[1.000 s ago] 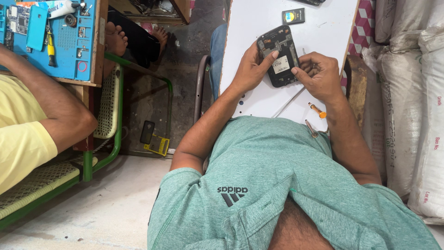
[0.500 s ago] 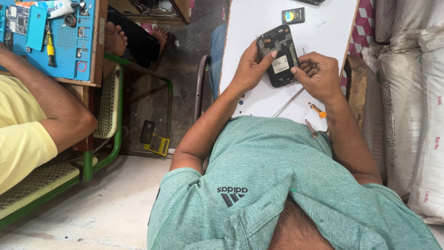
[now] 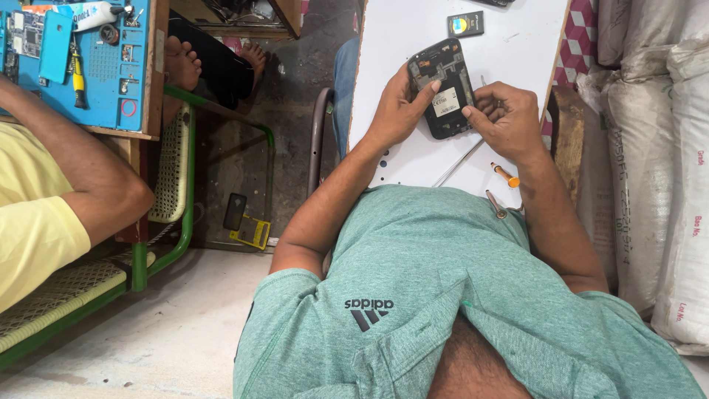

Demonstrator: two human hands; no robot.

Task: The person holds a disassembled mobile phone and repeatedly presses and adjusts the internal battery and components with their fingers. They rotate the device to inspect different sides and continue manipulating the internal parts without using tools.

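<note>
A black phone (image 3: 443, 89) with its back cover off lies face down on the white table (image 3: 391, 44). My left hand (image 3: 399, 107) grips its left edge, thumb on the upper rim. My right hand (image 3: 502, 114) rests against the phone's right edge with fingertips touching it; whether it pinches a small tool I cannot tell. A thin metal rod (image 3: 458, 162) lies on the table under my hands. An orange-handled screwdriver (image 3: 506, 175) and a second small tool (image 3: 495, 203) lie near my right wrist.
A small black battery (image 3: 465, 24) lies at the table's far side. Another person in a yellow shirt (image 3: 29, 236) sits at left by a blue repair mat (image 3: 96, 81) with tools. White sacks (image 3: 657, 148) stand at right. A green chair frame (image 3: 185, 185) and a yellow meter (image 3: 247, 229) are on the floor.
Both hands stay on the phone; my right fingers shifted slightly along its right edge. Nothing else moved.
</note>
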